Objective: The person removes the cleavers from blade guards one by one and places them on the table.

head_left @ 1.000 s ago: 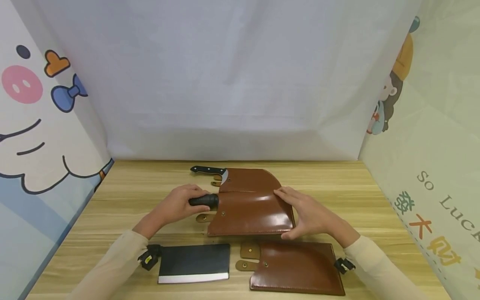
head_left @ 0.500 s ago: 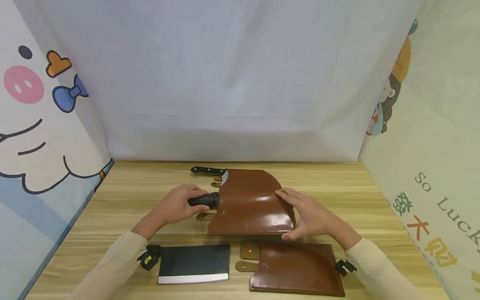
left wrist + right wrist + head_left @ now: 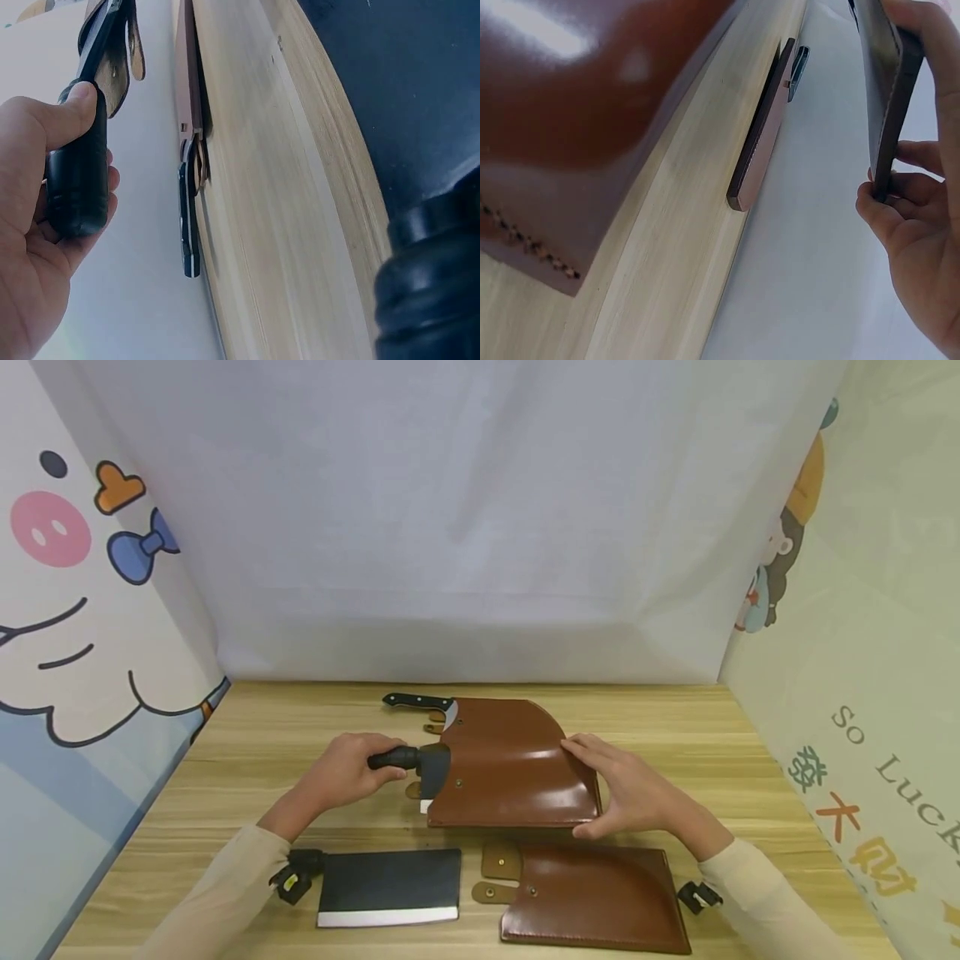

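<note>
My left hand is wrapped around the black handle of a cleaver. A dark strip of its blade shows at the mouth of a brown leather sheath; the rest of the blade is hidden inside. At the opposite end, my right hand holds the sheath, with thumb and fingers on its edges. The right wrist view shows the sheath's edge between the thumb and fingers. Both cleaver and sheath are raised off the wooden table.
Behind lies another brown sheath with a black-handled knife in it. Toward the front are a dark-bladed cleaver and a strapped brown sheath. A white cloth hangs behind the table.
The cleaver's blade has slid partly out of the sheath. My right hand and the sheath have shifted right, while my left hand has moved slightly left with the handle.
</note>
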`<state>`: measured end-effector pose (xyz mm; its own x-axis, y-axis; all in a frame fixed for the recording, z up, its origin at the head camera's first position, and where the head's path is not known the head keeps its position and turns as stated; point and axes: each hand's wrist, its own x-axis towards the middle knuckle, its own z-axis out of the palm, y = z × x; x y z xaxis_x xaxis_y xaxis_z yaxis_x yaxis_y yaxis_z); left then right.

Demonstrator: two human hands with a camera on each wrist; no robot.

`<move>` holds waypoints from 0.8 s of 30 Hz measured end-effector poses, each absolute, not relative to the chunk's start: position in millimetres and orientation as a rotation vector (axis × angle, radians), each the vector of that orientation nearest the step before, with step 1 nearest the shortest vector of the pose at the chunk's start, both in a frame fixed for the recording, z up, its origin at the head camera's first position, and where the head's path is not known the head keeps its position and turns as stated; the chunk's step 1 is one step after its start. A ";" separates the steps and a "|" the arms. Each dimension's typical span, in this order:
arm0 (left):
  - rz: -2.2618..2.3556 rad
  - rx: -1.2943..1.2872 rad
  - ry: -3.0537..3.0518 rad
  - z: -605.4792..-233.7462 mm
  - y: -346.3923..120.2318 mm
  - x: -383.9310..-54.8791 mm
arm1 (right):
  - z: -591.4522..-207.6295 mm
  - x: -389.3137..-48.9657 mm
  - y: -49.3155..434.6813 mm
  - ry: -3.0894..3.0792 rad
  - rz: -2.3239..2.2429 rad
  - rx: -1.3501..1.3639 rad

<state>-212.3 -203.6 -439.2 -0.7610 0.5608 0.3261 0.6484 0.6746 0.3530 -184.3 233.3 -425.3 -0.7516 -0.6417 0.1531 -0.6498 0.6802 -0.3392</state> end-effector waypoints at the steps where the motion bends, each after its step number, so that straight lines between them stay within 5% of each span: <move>1: -0.682 -0.979 -2.692 -439.6 -204.2 -212.1 | -425.4 -184.3 233.8 -2.857 0.594 1.101; 24: -0.685 -0.901 -2.710 -437.5 -222.7 -209.4 | -422.4 -181.3 248.5 -2.856 0.591 1.074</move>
<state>-209.4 -222.7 -437.5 -0.7929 0.5128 0.3291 0.6076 0.7060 0.3638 -181.3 248.5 -422.4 -0.7605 -0.6286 0.1627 -0.6416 0.6888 -0.3375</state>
